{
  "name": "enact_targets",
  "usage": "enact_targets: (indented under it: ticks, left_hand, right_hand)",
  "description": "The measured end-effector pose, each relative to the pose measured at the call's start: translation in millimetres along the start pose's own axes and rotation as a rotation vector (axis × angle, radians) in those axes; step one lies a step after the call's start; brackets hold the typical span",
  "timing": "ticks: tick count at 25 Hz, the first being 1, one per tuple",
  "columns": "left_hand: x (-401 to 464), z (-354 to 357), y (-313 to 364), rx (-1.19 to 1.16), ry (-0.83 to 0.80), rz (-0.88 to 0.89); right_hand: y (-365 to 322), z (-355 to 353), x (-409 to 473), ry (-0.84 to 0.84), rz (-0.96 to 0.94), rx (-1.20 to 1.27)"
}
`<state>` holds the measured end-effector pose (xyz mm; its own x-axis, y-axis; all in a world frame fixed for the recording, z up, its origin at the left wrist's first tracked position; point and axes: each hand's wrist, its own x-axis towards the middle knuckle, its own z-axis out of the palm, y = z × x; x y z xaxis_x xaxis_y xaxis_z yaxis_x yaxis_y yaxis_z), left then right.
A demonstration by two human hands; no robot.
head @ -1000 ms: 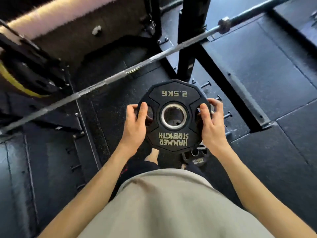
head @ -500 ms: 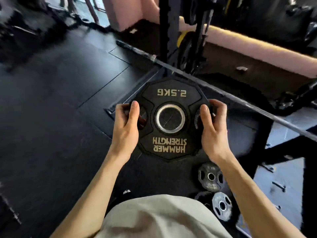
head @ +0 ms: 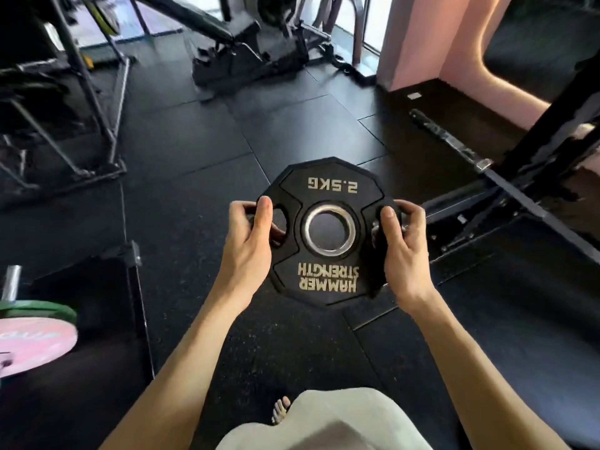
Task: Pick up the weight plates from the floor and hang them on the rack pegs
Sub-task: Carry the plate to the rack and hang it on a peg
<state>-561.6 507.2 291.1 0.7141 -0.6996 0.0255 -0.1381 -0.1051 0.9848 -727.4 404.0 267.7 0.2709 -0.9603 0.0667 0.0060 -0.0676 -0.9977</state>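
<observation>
At the far left edge, a pink plate and a green plate sit low beside a dark frame, away from the action. The left hand grips the left side of the black weight plate, its thumb lying over the front face next to a grip opening and its fingers curled round the rim behind. The plate hangs in the air between the two hands, held above the dark rubber floor in front of the person's body. Its flat face is turned up toward the camera, the steel-ringed centre hole near the middle; the "2.5KG" mark lies at the far edge and the brand lettering at the near edge, both reading upside down. The right hand clamps the right side in the same way, thumb on the face, fingers wrapped behind. Further right, a barbell lies slanted by a dark rack frame.
</observation>
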Motion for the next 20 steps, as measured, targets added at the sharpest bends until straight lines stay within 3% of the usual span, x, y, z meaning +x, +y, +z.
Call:
enact_targets:
  ticks: [6, 20]
  left_hand:
    - [116.5, -62.3, -24.9, -0.001, 0.060, -0.046]
    - [464.4, -68.5, -32.0, -0.005, 0.110, -0.068]
  right_hand:
    - [8.3, 113.0, 75.4, -0.062, 0.018, -0.029]
    - [16.0, 299.3, 378.9, -0.131, 0.034, -0.050]
